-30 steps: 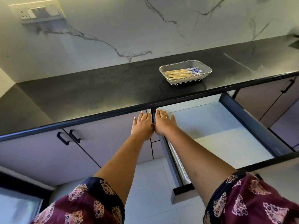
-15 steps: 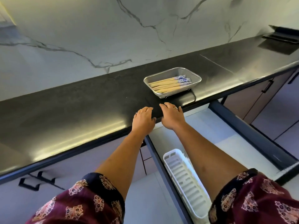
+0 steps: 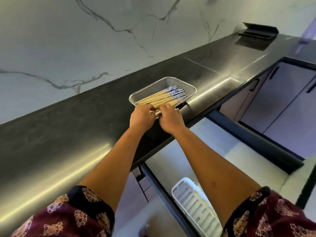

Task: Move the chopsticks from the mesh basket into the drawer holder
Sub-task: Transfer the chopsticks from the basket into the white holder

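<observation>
A metal mesh basket [image 3: 186, 84] sits on the black counter [image 3: 68, 127] near its front edge. Inside lies a bundle of wooden chopsticks [image 3: 164, 97] with blue-patterned ends pointing right. My left hand [image 3: 142, 115] and my right hand [image 3: 171, 118] are side by side at the basket's near rim, fingers curled onto the plain ends of the chopsticks. Whether the fingers have closed around them is hidden by the knuckles. Below the counter the drawer [image 3: 213, 151] stands pulled out, with a white slotted holder [image 3: 196, 207] at its front left.
A marble wall rises behind the counter. A black flip-up socket box [image 3: 258, 31] sits at the counter's far right. Cabinet doors with black handles [image 3: 273, 98] run along the right. The drawer's dark side rail [image 3: 253, 139] sticks out on the right.
Both hands left the counter's front edge and reached forward to the basket, now touching the chopsticks. The view shifted closer and to the right.
</observation>
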The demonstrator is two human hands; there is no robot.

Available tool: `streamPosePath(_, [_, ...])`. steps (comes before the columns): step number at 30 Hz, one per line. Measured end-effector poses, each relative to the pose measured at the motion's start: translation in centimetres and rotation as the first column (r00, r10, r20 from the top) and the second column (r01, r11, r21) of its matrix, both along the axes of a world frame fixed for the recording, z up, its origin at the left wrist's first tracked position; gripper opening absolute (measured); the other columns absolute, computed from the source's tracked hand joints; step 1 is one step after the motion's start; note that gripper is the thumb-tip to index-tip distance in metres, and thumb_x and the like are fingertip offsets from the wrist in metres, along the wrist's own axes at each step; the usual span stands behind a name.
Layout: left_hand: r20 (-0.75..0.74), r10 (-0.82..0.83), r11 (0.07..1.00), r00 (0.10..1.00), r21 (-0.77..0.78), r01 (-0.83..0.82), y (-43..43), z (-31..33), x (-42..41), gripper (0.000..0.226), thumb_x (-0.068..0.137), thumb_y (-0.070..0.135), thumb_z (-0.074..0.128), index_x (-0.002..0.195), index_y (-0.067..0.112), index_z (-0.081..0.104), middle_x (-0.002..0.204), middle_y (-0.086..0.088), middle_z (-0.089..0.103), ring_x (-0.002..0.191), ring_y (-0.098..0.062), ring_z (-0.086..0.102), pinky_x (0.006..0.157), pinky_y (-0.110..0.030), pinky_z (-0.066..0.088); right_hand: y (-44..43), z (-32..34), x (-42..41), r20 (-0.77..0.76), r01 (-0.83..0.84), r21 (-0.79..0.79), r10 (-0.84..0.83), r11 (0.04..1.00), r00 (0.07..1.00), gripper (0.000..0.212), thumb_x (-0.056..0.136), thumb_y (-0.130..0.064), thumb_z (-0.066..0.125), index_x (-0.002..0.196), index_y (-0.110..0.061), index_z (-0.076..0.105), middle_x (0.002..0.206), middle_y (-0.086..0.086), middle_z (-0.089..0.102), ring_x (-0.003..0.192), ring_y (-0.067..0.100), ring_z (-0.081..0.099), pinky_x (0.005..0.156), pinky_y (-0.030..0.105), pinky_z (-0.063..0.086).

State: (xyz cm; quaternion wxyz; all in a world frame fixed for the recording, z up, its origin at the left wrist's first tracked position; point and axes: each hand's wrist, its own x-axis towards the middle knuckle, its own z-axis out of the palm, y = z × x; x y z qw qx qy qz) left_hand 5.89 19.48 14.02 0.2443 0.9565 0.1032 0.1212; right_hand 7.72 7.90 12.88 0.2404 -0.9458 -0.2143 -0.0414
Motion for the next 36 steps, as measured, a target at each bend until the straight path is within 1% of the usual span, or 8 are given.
streamPosePath(5, [-0.09, -0.145, 0.989, 0.985, -0.007, 0.145, 2.8, -1.7, 5.5, 0.024, 0.088, 0.018, 0.055, 0.108, 0.018, 0.068, 0.116, -0.005, 0.067, 0.104, -0.024, 0.061, 0.088, -0.037, 0.049, 2.1, 0.6, 4.3, -0.019, 0.159, 0.009, -0.159, 0.987, 0.987, 0.031, 0.097, -0.02, 0.047, 0.126, -0.016, 0.058, 0.129, 0.007, 0.058, 0.117, 0.025, 0.055, 0.102, 0.04, 0.041])
streamPosePath(8, [-0.146, -0.221, 0.975, 0.964, -0.014, 0.222, 2.9, -2.0, 6.5, 0.025, 0.087, 0.015, 0.052, 0.105, 0.017, 0.07, 0.115, -0.007, 0.068, 0.105, -0.026, 0.061, 0.089, -0.038, 0.051, 1.6, 0.9, 5.7, -0.022, 0.161, -0.105, -0.165, 0.981, 0.986, 0.031, 0.096, -0.016, 0.045, 0.122, -0.017, 0.062, 0.126, 0.006, 0.062, 0.116, 0.025, 0.056, 0.104, 0.042, 0.037])
streamPosePath(12, [-0.286, -0.359, 0.927, 0.889, 0.003, 0.375, 4.3, -2.0, 9.3, 0.025, 0.087, 0.015, 0.052, 0.105, 0.02, 0.069, 0.115, -0.004, 0.067, 0.103, -0.022, 0.061, 0.09, -0.037, 0.051, 2.5, 1.1, 7.9, -0.105, 0.153, -0.358, -0.202, 0.921, 0.974, 0.031, 0.094, -0.015, 0.045, 0.119, -0.021, 0.062, 0.124, 0.005, 0.063, 0.12, 0.024, 0.054, 0.114, 0.046, 0.02])
streamPosePath(16, [-0.379, -0.444, 0.875, 0.812, 0.013, 0.484, 5.5, -2.3, 11.3, 0.022, 0.089, 0.021, 0.056, 0.108, 0.023, 0.066, 0.112, -0.002, 0.066, 0.09, -0.014, 0.056, 0.076, -0.027, 0.046, 3.5, 0.1, 8.7, -0.156, 0.119, -0.5, -0.224, 0.858, 0.962, 0.03, 0.091, -0.019, 0.051, 0.12, -0.02, 0.061, 0.122, 0.005, 0.063, 0.119, 0.025, 0.054, 0.11, 0.044, 0.026])
streamPosePath(22, [-0.408, -0.465, 0.858, 0.786, 0.01, 0.513, 6.2, -3.2, 13.0, 0.019, 0.086, 0.021, 0.061, 0.105, 0.022, 0.062, 0.108, -0.002, 0.065, 0.086, -0.013, 0.055, 0.072, -0.027, 0.044, 4.9, -0.8, 9.0, -0.163, 0.177, -0.412, -0.263, 0.894, 0.951, 0.027, 0.092, -0.016, 0.052, 0.117, -0.021, 0.057, 0.115, 0.008, 0.062, 0.105, 0.027, 0.06, 0.089, 0.042, 0.047])
streamPosePath(27, [-0.411, -0.429, 0.862, 0.805, 0.08, 0.5, 5.6, -3.4, 13.9, 0.022, 0.088, 0.026, 0.056, 0.108, 0.018, 0.062, 0.107, -0.005, 0.064, 0.095, -0.023, 0.059, 0.083, -0.037, 0.051, 5.1, -0.9, 9.8, -0.183, 0.184, -0.4, -0.275, 0.898, 0.944, 0.032, 0.094, -0.017, 0.049, 0.124, -0.024, 0.056, 0.121, 0.009, 0.056, 0.112, 0.031, 0.057, 0.092, 0.045, 0.047])
streamPosePath(32, [-0.45, -0.396, 0.868, 0.801, 0.103, 0.487, 4.9, -3.6, 14.1, 0.02, 0.09, 0.027, 0.052, 0.098, 0.015, 0.065, 0.088, -0.006, 0.063, 0.082, -0.023, 0.061, 0.079, -0.038, 0.053, 5.0, -1.4, 10.0, -0.182, 0.171, -0.416, -0.266, 0.893, 0.947, 0.037, 0.095, -0.017, 0.048, 0.13, -0.026, 0.054, 0.124, 0.011, 0.05, 0.117, 0.034, 0.051, 0.094, 0.047, 0.044])
streamPosePath(36, [-0.499, -0.368, 0.875, 0.785, 0.101, 0.474, 4.7, -3.3, 14.5, 0.017, 0.089, 0.022, 0.054, 0.095, 0.011, 0.065, 0.074, -0.004, 0.056, 0.071, -0.021, 0.056, 0.068, -0.034, 0.045, 5.0, -1.8, 10.7, -0.19, 0.14, -0.449, -0.248, 0.882, 0.95, 0.036, 0.093, -0.014, 0.053, 0.128, -0.022, 0.055, 0.126, 0.01, 0.048, 0.119, 0.033, 0.05, 0.093, 0.047, 0.044])
